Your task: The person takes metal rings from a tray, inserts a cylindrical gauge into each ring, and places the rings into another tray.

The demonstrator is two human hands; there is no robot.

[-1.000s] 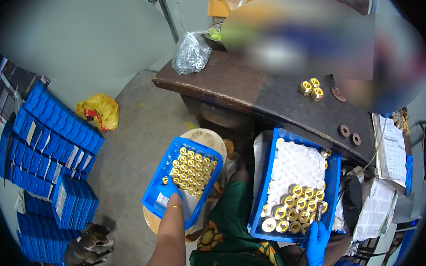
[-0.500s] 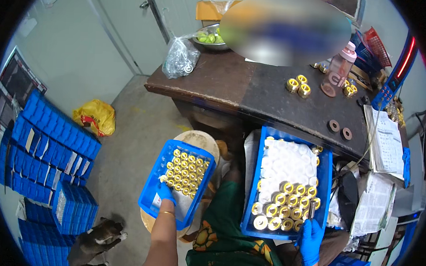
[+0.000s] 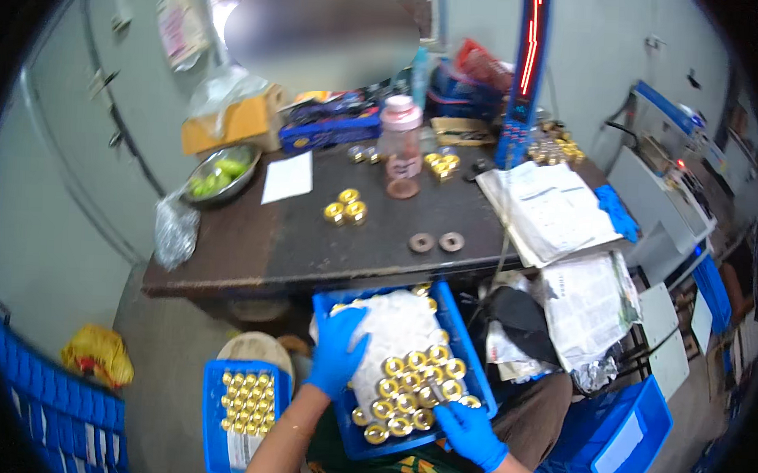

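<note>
Gold rings [image 3: 406, 402] sit in the big blue tray [image 3: 472, 359]; they look hard, slippery and heavy, so I'd pinch their sides. My left grip [image 3: 338, 350] is spread wide; my right grip [image 3: 472, 433], I can't tell.

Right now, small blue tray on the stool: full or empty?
Partly filled: golden pieces cover the far part of the small blue tray; white lining shows at its near end.
</note>
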